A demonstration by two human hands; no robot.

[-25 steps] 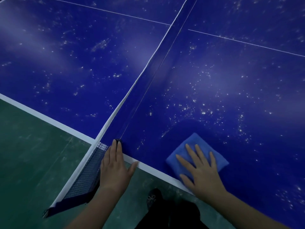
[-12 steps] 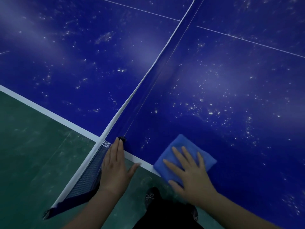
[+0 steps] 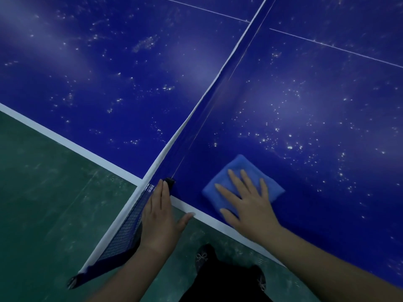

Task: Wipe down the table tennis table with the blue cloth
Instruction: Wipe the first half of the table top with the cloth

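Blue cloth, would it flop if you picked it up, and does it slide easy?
Probably floppy: the blue cloth looks soft and folded into a pad. It likely slides easily: the right hand presses it flat on the smooth table.

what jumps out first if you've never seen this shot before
The deep blue table, scattered all over with pale specks and smudges, fills most of the view, with the net cutting diagonally across it. Near its closer edge, the right hand presses flat on a folded blue cloth just right of the net, while the left hand rests flat at the net's end by the table edge.
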